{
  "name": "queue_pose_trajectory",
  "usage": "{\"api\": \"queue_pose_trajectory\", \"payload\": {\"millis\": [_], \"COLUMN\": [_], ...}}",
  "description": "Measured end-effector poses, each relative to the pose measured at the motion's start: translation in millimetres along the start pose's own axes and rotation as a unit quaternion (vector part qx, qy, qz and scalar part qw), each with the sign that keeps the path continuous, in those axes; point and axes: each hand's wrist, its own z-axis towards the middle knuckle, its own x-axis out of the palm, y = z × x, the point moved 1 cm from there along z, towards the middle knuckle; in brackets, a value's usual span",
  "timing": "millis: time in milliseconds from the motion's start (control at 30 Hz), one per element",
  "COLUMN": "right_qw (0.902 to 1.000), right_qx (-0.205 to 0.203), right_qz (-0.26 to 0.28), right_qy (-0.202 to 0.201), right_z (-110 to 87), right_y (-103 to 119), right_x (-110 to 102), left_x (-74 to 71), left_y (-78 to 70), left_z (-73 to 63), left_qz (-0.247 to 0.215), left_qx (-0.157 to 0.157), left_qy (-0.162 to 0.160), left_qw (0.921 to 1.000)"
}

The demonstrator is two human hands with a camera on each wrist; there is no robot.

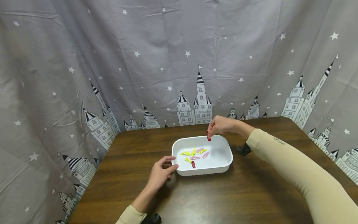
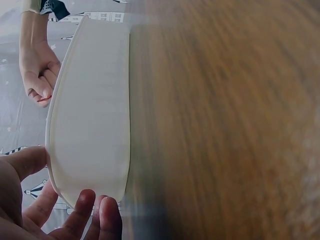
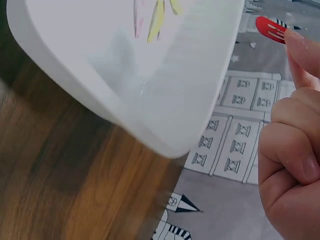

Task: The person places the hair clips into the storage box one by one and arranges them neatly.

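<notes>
A white rectangular tray (image 1: pixel 202 172) rests on the wooden table, with several snap hair clips inside. Yellow clips (image 1: pixel 187 160) and pink clips (image 1: pixel 205 155) lie scattered toward its left half, and one red hair clip (image 1: pixel 193 164) lies near its front wall. My left hand (image 1: pixel 161 174) grips the tray's left end, thumb and fingers spread around the corner. Over the tray's back rim, my right hand (image 1: pixel 222 124) pinches another red hair clip (image 3: pixel 271 30) between thumb and forefinger. The other fingers of that hand are curled into the palm.
The brown wooden table (image 1: pixel 128 168) reaches back to a grey curtain (image 1: pixel 151 62) printed with castles and stars. Dark wrist straps show at both sleeves, the right one (image 1: pixel 244 150) low beside the tray's right end.
</notes>
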Motion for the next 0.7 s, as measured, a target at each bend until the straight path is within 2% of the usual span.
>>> {"api": "queue_pose_trajectory", "payload": {"millis": [700], "right_qw": [0.9978], "right_qx": [-0.001], "right_qz": [-0.037], "right_qy": [0.056], "right_z": [17.3], "right_y": [10.9], "right_x": [32.0], "left_x": [0.7], "left_y": [1.7], "left_z": [-0.6], "left_qz": [-0.009], "left_qx": [0.004], "left_qy": [-0.002], "left_qw": [1.0000]}}
